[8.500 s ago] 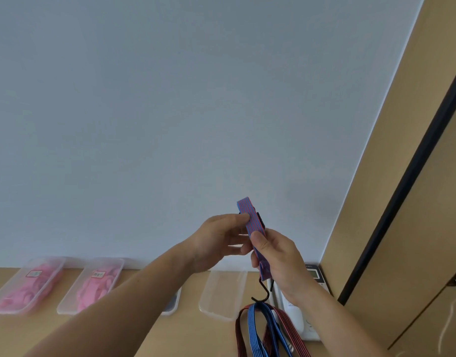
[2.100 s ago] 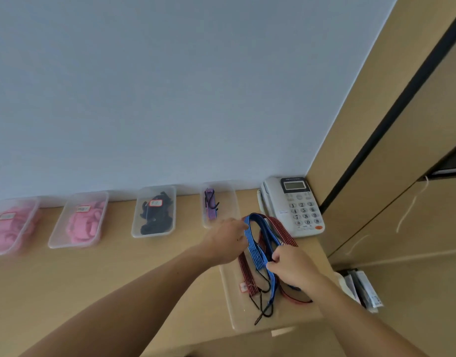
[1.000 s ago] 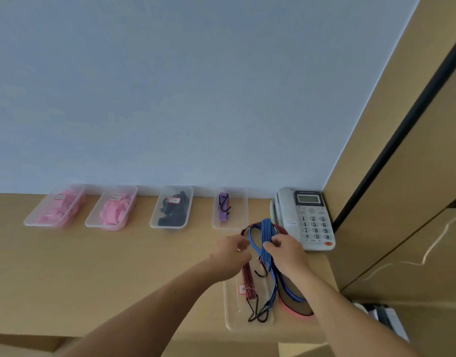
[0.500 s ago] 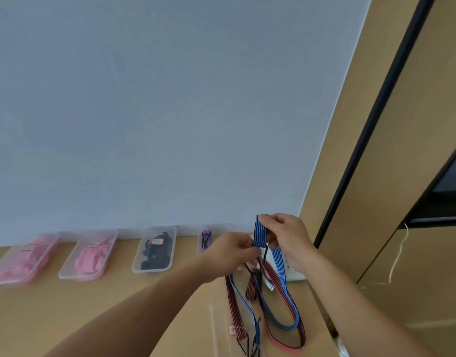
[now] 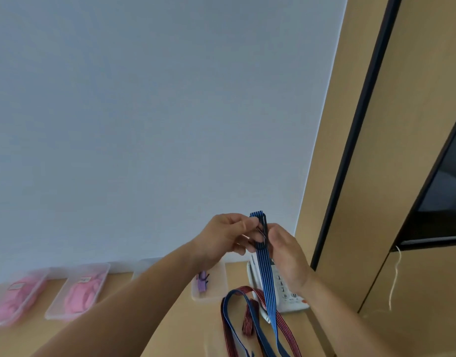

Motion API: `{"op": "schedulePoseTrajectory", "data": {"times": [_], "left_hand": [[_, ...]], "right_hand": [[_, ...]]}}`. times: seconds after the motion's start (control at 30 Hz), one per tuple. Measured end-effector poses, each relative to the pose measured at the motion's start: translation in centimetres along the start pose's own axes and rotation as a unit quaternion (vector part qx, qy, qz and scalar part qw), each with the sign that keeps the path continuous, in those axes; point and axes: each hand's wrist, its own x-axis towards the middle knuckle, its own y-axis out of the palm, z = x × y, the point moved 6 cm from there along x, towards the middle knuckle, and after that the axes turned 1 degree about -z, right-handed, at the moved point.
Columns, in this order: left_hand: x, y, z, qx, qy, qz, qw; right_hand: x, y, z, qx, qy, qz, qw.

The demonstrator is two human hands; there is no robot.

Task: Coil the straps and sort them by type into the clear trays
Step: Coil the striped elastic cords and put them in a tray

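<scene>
Pinching one blue striped strap at its folded top: left hand and right hand; two pink-filled trays line the desk's back edge.

Single head-worn wide-angle cam, facing fwd & pitched high so the wall fills most of frame, desk just a strip along btm edge, left hand & right hand close to lens at lower ctr, wood panel up the rt side
</scene>
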Motion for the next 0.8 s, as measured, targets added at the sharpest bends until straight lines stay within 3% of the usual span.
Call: {"op": "schedulePoseTrajectory", "data": {"times": [0.1,0.27,0.43,0.67,0.8], "left_hand": [[0.1,-0.39,-0.15,0.065,0.023,-0.054,0.996],[0.02,-0.35,0.04,0.147,0.042,-0.101,0.983],[0.08,-0.77,0.4,0.289,0.04,-0.156,0.944],[-0.32,-0.14,0.23,0.161,0.033,-0.081,0.983],[-0.39,-0.34,-0.22,0.098,0.026,-0.119,0.988]], "right_hand": [[-0.28,0.33,-0.02,0.024,0.015,0.018,0.999],[-0.49,0.33,-0.16,-0.032,0.021,0.004,0.999],[-0.33,-0.35,-0.82,-0.084,0.045,-0.038,0.995],[-0.62,0.04,-0.5,-0.056,0.044,-0.031,0.997],[-0.95,0.25,-0.02,0.002,0.038,0.016,0.999]]}}
